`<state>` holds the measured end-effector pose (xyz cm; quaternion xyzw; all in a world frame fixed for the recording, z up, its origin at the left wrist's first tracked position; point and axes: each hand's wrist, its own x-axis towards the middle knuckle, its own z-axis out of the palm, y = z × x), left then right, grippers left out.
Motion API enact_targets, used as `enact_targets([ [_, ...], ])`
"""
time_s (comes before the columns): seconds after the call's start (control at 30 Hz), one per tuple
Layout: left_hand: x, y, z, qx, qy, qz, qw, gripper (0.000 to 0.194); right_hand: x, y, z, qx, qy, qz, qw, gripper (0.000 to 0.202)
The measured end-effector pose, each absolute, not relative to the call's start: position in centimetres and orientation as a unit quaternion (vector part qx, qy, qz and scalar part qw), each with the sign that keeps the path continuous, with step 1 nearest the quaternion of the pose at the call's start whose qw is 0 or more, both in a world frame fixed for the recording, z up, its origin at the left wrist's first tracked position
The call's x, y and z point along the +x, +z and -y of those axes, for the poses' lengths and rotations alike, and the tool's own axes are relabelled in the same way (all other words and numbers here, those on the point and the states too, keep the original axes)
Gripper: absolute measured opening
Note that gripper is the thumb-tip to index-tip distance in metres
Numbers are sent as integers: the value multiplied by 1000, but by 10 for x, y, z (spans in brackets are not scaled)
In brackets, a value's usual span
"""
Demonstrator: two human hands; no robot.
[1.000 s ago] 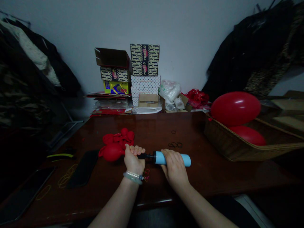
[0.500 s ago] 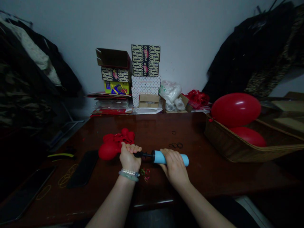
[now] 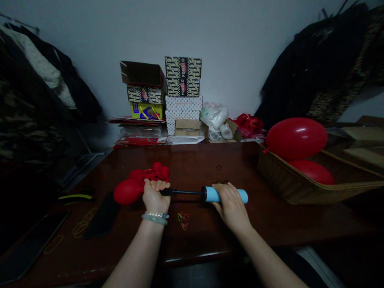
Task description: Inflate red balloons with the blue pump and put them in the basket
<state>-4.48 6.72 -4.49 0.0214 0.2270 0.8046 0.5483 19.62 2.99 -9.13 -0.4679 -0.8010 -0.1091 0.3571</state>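
My left hand (image 3: 156, 195) is closed round the black nozzle end of a balloon pump, where the neck of a partly filled red balloon (image 3: 127, 192) meets it. My right hand (image 3: 231, 203) grips the pump's light blue barrel (image 3: 212, 194). A length of black rod (image 3: 189, 193) shows between the hands. Behind my left hand lies a heap of limp red balloons (image 3: 156, 172). Small coloured rubber bands (image 3: 183, 219) rest on the table below the rod. Some black bands (image 3: 220, 182) are partly hidden behind my right hand.
On the right, a woven basket (image 3: 282, 186) holds inflated red balloons (image 3: 297, 138). Phones (image 3: 103, 216), yellow rubber bands (image 3: 81, 228) and a yellow-edged tool (image 3: 75, 197) lie on the table's left. Stacked boxes (image 3: 183, 108) and plastic bags (image 3: 214, 116) line the wall.
My hands have moved apart, the left one leftward and the right one rightward, so more of the pump's rod shows. The balloon at my left hand has shifted left and looks slightly larger.
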Motion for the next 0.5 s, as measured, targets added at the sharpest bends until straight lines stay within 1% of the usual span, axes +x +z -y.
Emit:
enact_targets([
  [0.2,-32,-49,-64,36,814,-221,535,44,195,-97,-29,-484,-126,782,372,40],
  [0.5,-4,-55,-58,50,796,-220,561,45,175,-99,-20,-472,-103,784,389,41],
])
